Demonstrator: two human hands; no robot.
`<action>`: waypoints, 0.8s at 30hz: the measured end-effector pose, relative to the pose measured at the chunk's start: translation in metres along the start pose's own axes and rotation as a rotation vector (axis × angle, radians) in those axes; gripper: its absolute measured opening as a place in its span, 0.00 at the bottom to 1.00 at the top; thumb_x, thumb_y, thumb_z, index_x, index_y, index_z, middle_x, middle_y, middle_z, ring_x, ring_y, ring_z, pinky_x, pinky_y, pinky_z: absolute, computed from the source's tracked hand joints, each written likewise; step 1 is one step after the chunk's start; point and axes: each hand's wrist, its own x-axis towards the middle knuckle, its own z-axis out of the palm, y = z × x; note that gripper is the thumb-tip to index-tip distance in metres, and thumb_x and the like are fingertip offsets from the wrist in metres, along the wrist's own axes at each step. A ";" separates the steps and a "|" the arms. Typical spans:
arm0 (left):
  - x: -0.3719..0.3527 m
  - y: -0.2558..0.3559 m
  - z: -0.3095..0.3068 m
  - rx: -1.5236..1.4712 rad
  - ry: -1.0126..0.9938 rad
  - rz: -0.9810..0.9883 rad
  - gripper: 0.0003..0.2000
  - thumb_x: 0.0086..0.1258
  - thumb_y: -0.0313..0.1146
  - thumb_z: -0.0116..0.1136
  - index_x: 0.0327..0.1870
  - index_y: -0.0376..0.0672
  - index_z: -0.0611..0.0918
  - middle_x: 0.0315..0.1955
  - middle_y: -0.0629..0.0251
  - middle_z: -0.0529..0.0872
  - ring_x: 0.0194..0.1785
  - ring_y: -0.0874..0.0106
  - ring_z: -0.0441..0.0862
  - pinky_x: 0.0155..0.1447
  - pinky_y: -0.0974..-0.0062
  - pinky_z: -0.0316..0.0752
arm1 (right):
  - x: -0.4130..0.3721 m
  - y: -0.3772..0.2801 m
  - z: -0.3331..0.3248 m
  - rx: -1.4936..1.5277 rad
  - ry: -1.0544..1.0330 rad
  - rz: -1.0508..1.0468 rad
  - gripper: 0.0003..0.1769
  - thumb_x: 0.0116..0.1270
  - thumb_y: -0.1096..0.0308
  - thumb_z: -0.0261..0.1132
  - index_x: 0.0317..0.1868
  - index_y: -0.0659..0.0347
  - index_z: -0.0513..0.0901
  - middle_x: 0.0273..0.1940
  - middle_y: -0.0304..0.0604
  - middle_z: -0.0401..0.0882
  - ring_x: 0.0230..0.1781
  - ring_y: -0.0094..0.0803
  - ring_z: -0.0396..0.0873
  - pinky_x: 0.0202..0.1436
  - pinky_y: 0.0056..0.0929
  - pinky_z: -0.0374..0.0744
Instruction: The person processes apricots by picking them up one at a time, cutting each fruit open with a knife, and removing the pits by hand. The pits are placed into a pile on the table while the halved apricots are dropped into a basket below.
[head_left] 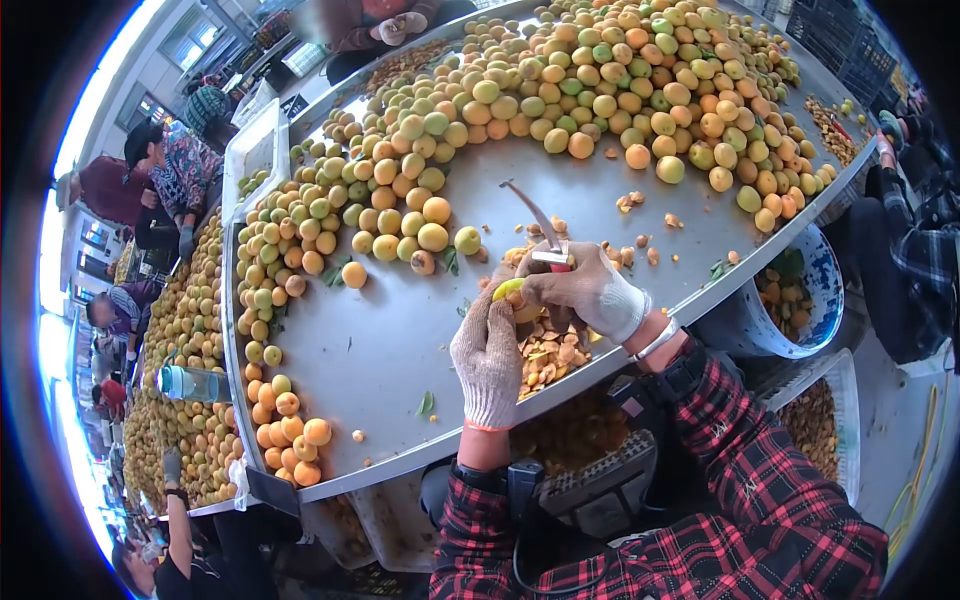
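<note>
Red and black checked sleeves (760, 470) of the person fill the bottom of the view, and both arms reach forward to the near edge of the round grey metal tabletop (400, 340). The left hand (487, 360), in a white knitted glove, has its fingers closed around a small yellow-green apricot (508, 290), which sits at the fingertips just above the tabletop. The right hand (590, 290), also in a white glove, has its fingers wrapped tightly on a thin curved metal knife with a red handle (538, 222). The blade points up and away from the person, and whether the knife touches the apricot I cannot tell. Under the two hands lies a heap of orange-brown cut fruit pieces (550, 355). Farther on the tabletop a large pile of whole orange and green apricots (560, 90) spreads in a wide band. On the right, beside the tabletop, stands a blue and white bowl (828, 300) with some fruit pieces inside. A clear plastic bottle (195, 383) lies on the left, near other people.
</note>
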 end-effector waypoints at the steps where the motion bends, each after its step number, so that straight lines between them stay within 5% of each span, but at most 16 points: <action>1: 0.000 0.004 -0.003 0.038 -0.040 -0.084 0.15 0.78 0.28 0.50 0.59 0.30 0.79 0.46 0.56 0.87 0.53 0.71 0.82 0.60 0.73 0.75 | 0.001 0.002 0.002 -0.001 -0.003 0.000 0.10 0.66 0.65 0.70 0.40 0.64 0.87 0.30 0.33 0.82 0.31 0.14 0.76 0.32 0.18 0.76; 3: -0.001 0.012 -0.006 0.008 -0.067 -0.188 0.14 0.78 0.29 0.50 0.56 0.30 0.81 0.40 0.60 0.87 0.46 0.75 0.82 0.52 0.76 0.77 | 0.004 0.012 0.006 -0.140 0.023 -0.247 0.10 0.69 0.64 0.68 0.40 0.64 0.85 0.32 0.33 0.82 0.34 0.15 0.76 0.37 0.20 0.77; 7: -0.003 -0.005 -0.007 -0.348 -0.076 -0.316 0.12 0.80 0.33 0.49 0.47 0.33 0.83 0.31 0.68 0.81 0.31 0.84 0.77 0.34 0.84 0.74 | 0.003 0.015 0.008 -0.161 -0.026 -0.307 0.10 0.72 0.64 0.65 0.41 0.63 0.84 0.34 0.33 0.81 0.37 0.16 0.76 0.42 0.22 0.77; 10: -0.006 -0.006 0.008 -0.517 -0.005 -0.296 0.13 0.81 0.38 0.49 0.43 0.36 0.80 0.28 0.69 0.78 0.22 0.82 0.69 0.26 0.83 0.66 | -0.003 0.006 0.007 -0.178 -0.010 -0.281 0.09 0.72 0.65 0.65 0.39 0.63 0.84 0.34 0.33 0.80 0.37 0.17 0.76 0.43 0.23 0.78; 17: -0.007 -0.005 0.000 -0.727 -0.086 -0.390 0.15 0.80 0.37 0.51 0.51 0.33 0.83 0.34 0.67 0.84 0.28 0.83 0.78 0.31 0.85 0.74 | -0.004 0.006 0.010 -0.010 -0.051 -0.253 0.07 0.70 0.68 0.67 0.39 0.63 0.85 0.35 0.32 0.80 0.39 0.17 0.76 0.46 0.22 0.78; 20: -0.002 -0.009 -0.006 -0.564 -0.031 -0.406 0.17 0.81 0.40 0.50 0.49 0.32 0.81 0.31 0.64 0.83 0.24 0.78 0.76 0.26 0.82 0.70 | 0.001 0.011 0.013 -0.061 -0.012 -0.242 0.09 0.71 0.66 0.67 0.38 0.63 0.85 0.33 0.31 0.81 0.38 0.16 0.76 0.43 0.22 0.78; 24: 0.002 -0.023 -0.010 -0.153 0.018 -0.217 0.14 0.79 0.34 0.51 0.48 0.30 0.84 0.29 0.65 0.85 0.28 0.78 0.80 0.33 0.80 0.76 | 0.010 0.022 0.011 -0.366 0.026 -0.309 0.10 0.70 0.63 0.69 0.43 0.62 0.85 0.36 0.36 0.84 0.38 0.18 0.78 0.43 0.24 0.79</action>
